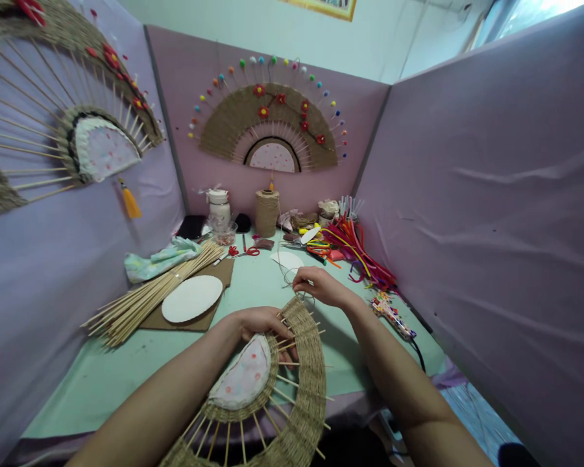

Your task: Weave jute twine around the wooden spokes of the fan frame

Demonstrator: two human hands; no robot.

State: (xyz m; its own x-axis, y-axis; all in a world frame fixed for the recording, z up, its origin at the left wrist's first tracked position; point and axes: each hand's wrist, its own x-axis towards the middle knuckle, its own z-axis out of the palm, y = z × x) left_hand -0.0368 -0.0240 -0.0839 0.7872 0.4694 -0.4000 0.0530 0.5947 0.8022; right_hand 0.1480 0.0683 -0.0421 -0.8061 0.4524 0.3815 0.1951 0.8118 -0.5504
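Note:
A half-round fan [310, 350] of woven twine on thin wooden sticks stands tilted at the table's front edge, a pale dotted half-disc [246, 376] at its centre. My left hand [267, 326] grips it near its upper end, fingers passing between the sticks. At the fan's top corner, my right hand [316, 285] pinches a thin strand of twine [286, 277]. That strand runs up toward the twine spool [267, 213] at the back. The fan's lower end leaves the view.
Left lie a bundle of sticks [150, 295], a white oval card [193, 299] and cardboard [226, 275]. Red scissors [250, 251] rest mid-table. Pipe cleaners [360, 253] and a corded glue gun [392, 316] are at right. Finished fans hang on the back [224, 133] and left panels.

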